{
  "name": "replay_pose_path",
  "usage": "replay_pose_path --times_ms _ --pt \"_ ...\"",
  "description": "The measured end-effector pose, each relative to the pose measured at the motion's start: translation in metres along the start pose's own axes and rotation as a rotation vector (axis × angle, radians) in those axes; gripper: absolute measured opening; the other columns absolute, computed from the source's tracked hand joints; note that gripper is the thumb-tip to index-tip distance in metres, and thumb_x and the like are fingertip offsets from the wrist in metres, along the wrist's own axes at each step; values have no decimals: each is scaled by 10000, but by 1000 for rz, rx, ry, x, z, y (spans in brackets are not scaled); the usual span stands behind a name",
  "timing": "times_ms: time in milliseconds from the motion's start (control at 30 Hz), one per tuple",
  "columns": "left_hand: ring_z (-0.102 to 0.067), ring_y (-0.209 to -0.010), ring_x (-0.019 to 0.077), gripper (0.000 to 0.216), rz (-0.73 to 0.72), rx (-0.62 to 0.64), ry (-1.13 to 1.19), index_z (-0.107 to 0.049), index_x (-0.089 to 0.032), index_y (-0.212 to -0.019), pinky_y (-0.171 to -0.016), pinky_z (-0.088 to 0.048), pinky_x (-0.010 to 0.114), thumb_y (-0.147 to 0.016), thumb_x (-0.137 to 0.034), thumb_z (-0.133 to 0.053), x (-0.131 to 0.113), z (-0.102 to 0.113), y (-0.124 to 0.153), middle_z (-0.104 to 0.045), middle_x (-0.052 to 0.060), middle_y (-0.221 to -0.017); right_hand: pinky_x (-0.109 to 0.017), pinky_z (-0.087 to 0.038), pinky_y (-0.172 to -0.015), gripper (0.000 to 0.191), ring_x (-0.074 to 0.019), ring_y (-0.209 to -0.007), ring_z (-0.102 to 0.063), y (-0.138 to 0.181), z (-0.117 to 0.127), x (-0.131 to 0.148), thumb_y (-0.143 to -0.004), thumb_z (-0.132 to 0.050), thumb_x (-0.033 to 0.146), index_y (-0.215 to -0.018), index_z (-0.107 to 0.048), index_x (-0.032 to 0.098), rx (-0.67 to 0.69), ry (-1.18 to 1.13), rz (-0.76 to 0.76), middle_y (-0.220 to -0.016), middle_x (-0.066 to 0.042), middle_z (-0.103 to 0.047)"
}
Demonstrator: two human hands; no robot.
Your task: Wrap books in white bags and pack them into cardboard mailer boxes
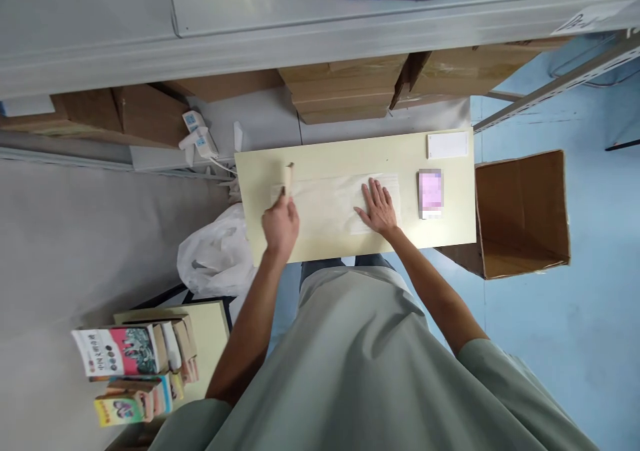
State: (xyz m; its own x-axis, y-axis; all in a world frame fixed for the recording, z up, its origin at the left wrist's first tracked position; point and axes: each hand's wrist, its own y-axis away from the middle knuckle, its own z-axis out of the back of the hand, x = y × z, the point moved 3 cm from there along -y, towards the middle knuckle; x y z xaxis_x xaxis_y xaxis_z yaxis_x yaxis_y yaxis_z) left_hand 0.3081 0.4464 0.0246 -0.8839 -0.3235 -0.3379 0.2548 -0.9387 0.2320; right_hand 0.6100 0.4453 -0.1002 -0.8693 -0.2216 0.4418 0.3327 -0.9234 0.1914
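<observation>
My left hand (281,229) is closed around the near end of a narrow, pale thing with dark ends (289,179). It looks like a book seen edge-on, but I cannot be certain. This thing is over the left end of a thin whitish plastic bag or sheet (325,204), spread lengthwise on the cream table (320,247). Fingers spread, my right hand (379,209) lies flat on the right part of the sheet. To the right of that hand is a small pink book or box (431,193), its top blurred.
A white card or pad (447,145) lies at the table's far right corner. An open cardboard box (523,214) stands right of the table. On the left are a white plastic bag (215,254), stacked books (123,351) and a power strip (204,139). A shelf (300,44) crosses the far side.
</observation>
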Motion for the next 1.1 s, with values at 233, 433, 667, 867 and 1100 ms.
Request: replay_pose_path --times_ms 233,433,667,867,1100 --pt "-821 -969 305 508 -198 188 135 -589 -135 -1584 -905 -591 365 -1102 -244 -473 -102 -63 41 -839 178 -1163 -558 -453 -1280 623 -338 -1528 -564 30 50 24 -1126 -440 630 -1553 -629 216 -160 -622 -180 -1609 -165 -627" --pt "-630 -1475 317 585 -376 221 237 -447 -153 -1679 -1152 -574 421 -1101 -242 -456 -137 -90 86 -575 189 -1658 -422 -643 -957 618 -290 -1113 -768 58 65 55 -982 -654 749 -1347 -715 254 -196 -1190 -370 -1260 -104 -796" --pt "-591 -1507 339 594 -228 177 514 -567 -186 -1579 -1268 -490 498 -1043 -433 -641 -103 -108 75 -614 192 -1613 -333 -518 -699 615 -219 -787 -598 67 63 24 -1005 -500 827 -858 -615 241 -233 -1077 -433 -757 -17 -609" --pt "-794 -1097 321 540 74 356 930 -778 -156 -1209 -1013 -639 468 -862 -569 -810 -69 -129 29 -830 158 -1174 -348 -538 -768 624 -234 -868 -631 47 57 8 -980 -532 834 -933 -664 227 -123 -1142 -335 -876 -45 -678" --pt "-788 -1041 306 554 185 338 1039 -795 -158 -1116 -927 -642 415 -713 -527 -887 -62 -157 14 -840 125 -1098 -427 -613 -942 618 -280 -1008 -737 24 31 -20 -990 -541 780 -1127 -770 222 -146 -895 -412 -1132 -126 -795"
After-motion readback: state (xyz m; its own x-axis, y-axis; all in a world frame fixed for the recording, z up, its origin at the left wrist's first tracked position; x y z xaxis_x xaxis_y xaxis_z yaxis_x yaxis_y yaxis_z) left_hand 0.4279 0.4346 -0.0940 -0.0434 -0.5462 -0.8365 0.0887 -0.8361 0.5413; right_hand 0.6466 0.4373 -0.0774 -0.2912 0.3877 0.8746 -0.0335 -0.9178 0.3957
